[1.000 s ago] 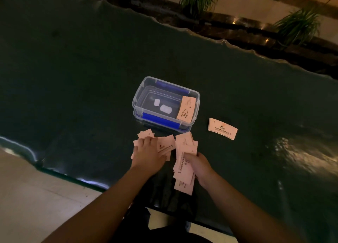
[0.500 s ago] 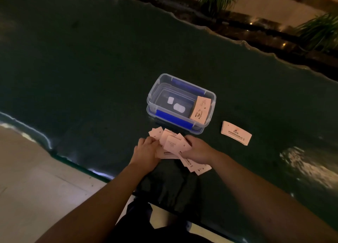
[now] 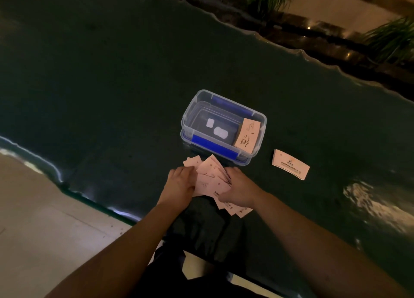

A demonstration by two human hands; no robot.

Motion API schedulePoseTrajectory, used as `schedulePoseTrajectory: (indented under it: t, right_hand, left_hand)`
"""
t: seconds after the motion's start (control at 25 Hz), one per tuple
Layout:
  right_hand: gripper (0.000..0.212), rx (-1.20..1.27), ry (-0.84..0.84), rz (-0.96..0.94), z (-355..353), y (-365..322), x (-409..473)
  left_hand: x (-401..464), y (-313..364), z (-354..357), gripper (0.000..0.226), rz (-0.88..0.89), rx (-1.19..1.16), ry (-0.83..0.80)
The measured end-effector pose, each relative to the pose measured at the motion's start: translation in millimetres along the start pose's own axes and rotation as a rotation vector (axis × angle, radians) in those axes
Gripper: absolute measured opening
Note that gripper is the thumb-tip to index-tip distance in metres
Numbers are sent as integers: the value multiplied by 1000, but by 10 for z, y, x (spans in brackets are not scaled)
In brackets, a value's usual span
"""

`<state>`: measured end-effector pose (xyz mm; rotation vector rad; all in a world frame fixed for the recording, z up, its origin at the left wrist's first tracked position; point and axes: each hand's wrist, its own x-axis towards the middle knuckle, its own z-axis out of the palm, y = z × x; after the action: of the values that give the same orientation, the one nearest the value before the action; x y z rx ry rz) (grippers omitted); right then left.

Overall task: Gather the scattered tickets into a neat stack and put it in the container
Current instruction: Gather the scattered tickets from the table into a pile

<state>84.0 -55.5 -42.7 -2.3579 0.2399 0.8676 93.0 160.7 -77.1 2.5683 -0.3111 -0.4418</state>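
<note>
A loose fan of pink tickets point(image 3: 211, 176) lies on the dark table just in front of the clear plastic container point(image 3: 190, 114). My left hand point(image 3: 180, 182) presses against the pile's left side. Over its right side rests my right hand point(image 3: 238, 189), with more tickets sticking out beneath it towards me. Inside the container a neat ticket stack point(image 3: 247, 135) leans against the right wall. Another squared stack point(image 3: 290, 164) lies on the table to the right of the container.
The dark green table point(image 3: 112, 84) has a wavy edge; pale floor point(image 3: 33, 219) shows at the lower left. Potted plants point(image 3: 389, 37) stand beyond the far edge. Blue clips run along the container's long sides.
My right hand has swung its tickets from an upright bundle down onto the pile under my left hand. Both hands now close in on one merged heap.
</note>
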Motion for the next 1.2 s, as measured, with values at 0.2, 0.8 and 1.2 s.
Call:
schedulePoseTrajectory:
  t: [0.2,0.8,1.2]
  right_hand:
    - [71,321,64,165,25,134,-119]
    - [21,1455,113,494,380,173,-436]
    - [58,238,-116,100,-170,94,-210]
  left_hand:
    - [4,-36,27,61,-117,-80,-29]
    - [-115,194,127,58,32,207,-192]
    - [-216,90,137,87,-78,200,-77]
